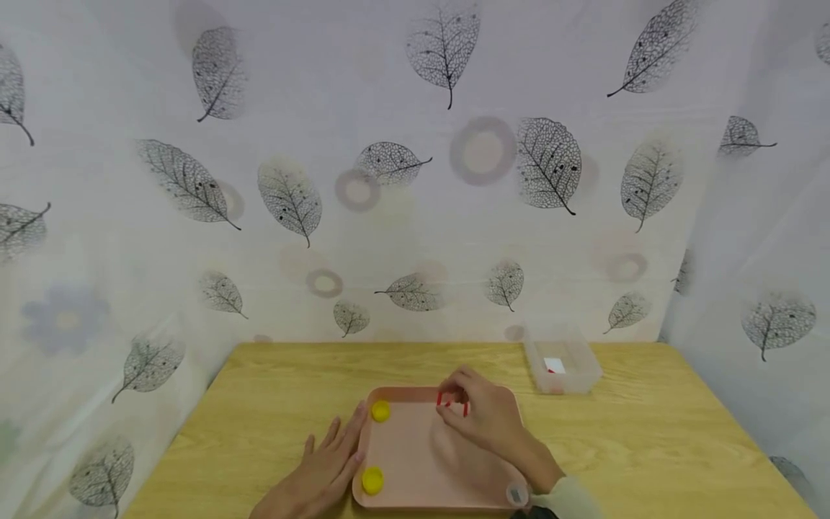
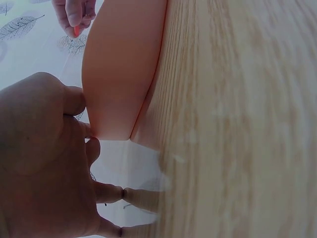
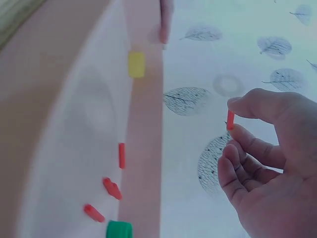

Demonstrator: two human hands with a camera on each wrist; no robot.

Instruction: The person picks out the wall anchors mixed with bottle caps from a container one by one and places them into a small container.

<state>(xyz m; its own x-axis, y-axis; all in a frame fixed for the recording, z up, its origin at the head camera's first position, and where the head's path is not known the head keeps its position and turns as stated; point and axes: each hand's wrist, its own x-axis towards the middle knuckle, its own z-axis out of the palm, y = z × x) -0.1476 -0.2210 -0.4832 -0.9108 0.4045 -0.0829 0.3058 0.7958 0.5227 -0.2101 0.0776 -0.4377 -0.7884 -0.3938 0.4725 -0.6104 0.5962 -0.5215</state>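
A pink tray lies on the wooden table. My left hand rests beside its left wall, fingers spread, some of them touching the rim; the left wrist view shows this hand against the tray's outer wall. Above the tray's far right part, my right hand pinches a short red stick upright between thumb and forefinger. Below it, several more red pieces lie in the tray near a green piece. Two round yellow pieces sit along the tray's left side.
Behind the tray to the right stands a clear plastic box with a white and red piece inside. A small clear round thing is at the tray's near right corner. A leaf-printed curtain hangs behind the table and at both sides.
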